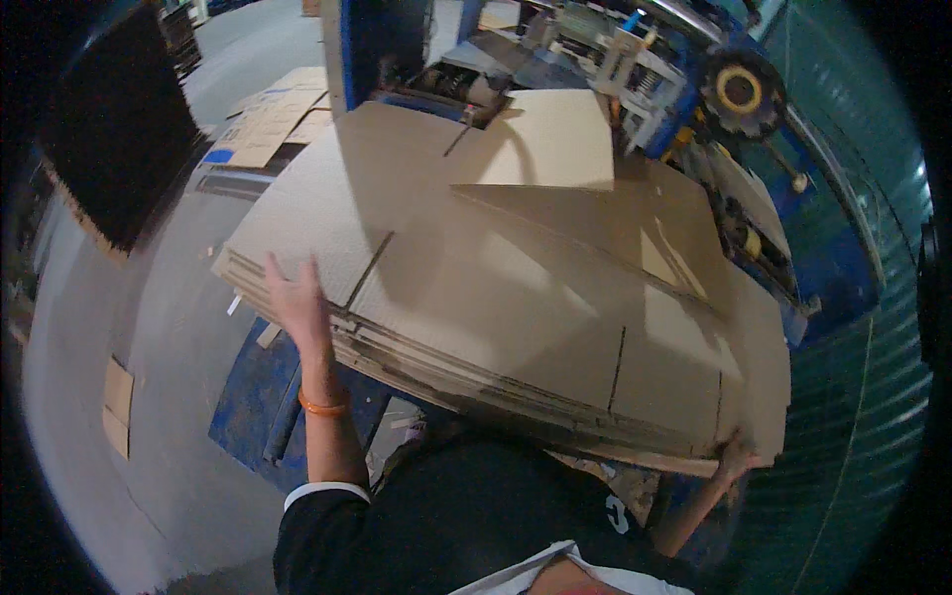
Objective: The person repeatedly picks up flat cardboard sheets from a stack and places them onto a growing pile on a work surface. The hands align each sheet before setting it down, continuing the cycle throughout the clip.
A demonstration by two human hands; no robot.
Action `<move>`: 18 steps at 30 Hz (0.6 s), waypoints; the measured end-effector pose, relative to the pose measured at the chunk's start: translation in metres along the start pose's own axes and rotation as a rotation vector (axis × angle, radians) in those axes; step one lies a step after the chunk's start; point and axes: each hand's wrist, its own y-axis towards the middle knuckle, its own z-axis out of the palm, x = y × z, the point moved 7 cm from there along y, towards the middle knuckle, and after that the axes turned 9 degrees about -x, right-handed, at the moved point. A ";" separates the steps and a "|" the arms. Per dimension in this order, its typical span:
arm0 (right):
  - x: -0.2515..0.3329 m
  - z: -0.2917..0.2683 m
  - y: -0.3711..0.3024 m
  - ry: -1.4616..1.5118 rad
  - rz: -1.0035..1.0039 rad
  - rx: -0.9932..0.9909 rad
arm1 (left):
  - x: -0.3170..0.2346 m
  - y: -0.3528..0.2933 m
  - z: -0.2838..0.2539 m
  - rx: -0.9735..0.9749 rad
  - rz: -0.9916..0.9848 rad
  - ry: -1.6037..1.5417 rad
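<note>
A stack of flat brown cardboard sheets [476, 297] with dark slots cut into it lies in front of me. My left hand [297, 305] is at the stack's left front edge, its fingers spread and pointing away from me. Over at the right front corner, my right hand [734, 460] grips the edge of the cardboard; its fingers are partly hidden and small in view. Toward the far side of the stack, a cardboard flap [555, 139] stands raised beneath the machine, with a shadowed panel beside it.
Beyond the stack stands a blue machine [635, 79] with a dark wheel [739, 89] and metal rollers. More cardboard [263, 124] lies at the far left, near a dark upright panel [119, 129]. A cardboard scrap [118, 407] rests on the grey floor. Green corrugated sheeting [863, 416] lines the right.
</note>
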 end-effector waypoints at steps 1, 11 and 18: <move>0.000 0.000 0.001 -0.014 0.042 -0.063 | -0.002 0.003 -0.003 0.007 -0.115 -0.103; 0.073 -0.043 0.055 1.476 0.339 -0.317 | -0.123 0.047 -0.024 0.034 0.139 -0.972; 0.067 -0.090 -0.004 1.094 0.332 -0.313 | -0.051 0.071 0.014 0.223 -0.141 -0.652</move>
